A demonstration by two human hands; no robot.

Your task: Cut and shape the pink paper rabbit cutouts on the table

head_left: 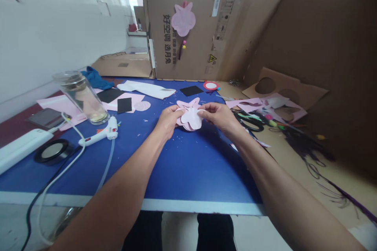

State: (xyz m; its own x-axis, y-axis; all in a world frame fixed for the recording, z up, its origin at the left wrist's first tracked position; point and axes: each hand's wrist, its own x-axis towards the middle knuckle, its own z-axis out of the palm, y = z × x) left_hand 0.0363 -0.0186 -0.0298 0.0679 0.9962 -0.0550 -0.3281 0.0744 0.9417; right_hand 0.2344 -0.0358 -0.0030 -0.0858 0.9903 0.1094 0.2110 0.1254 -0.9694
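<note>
Pale pink paper cutouts (190, 120), shaped with rounded lobes and pointed tips, are held up over the blue tabletop in front of me. Several layers seem stacked together. My left hand (170, 119) pinches their left edge between thumb and fingers. From the other side, my right hand (216, 114) pinches the upper right edge of the whiter front layer. Behind the hands lies a black square (191, 90). A similar pink cutout (183, 20) hangs on the cardboard, with small beads below it.
On the left are a glue gun (101, 133), a glass cup (85, 98), black tape (54, 151), a white power strip (25, 149) and cables. Scissors (250, 121) and paper scraps (273, 105) lie right. A cardboard wall (229, 50) stands behind.
</note>
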